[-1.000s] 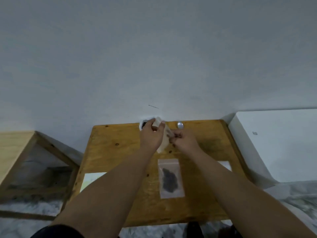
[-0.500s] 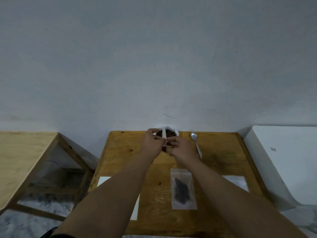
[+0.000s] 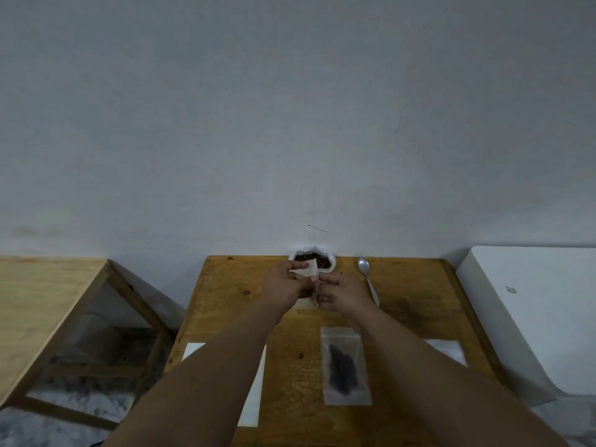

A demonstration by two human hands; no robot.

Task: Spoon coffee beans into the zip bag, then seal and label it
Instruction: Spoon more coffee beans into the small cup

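Note:
A clear zip bag (image 3: 345, 366) with dark coffee beans inside lies flat on the wooden table (image 3: 225, 298), near the front. Above the table's middle, my left hand (image 3: 285, 288) and my right hand (image 3: 343, 293) both pinch a small cream label sheet (image 3: 308, 273), fingertips close together at its edge. A white bowl of coffee beans (image 3: 332, 262) stands at the back edge against the wall, partly hidden by the sheet. The metal spoon (image 3: 367, 279) lies on the table right of the bowl.
White paper sheets lie on the table at front left (image 3: 195, 350) and front right (image 3: 446, 350). A second wooden table (image 3: 38, 304) stands to the left, a white appliance (image 3: 532, 311) to the right. A grey wall rises right behind the table.
The view has shifted, so the table now sits lower and more central. My hands stayed together on the label sheet, which now stands turned with a corner showing in front of the bowl.

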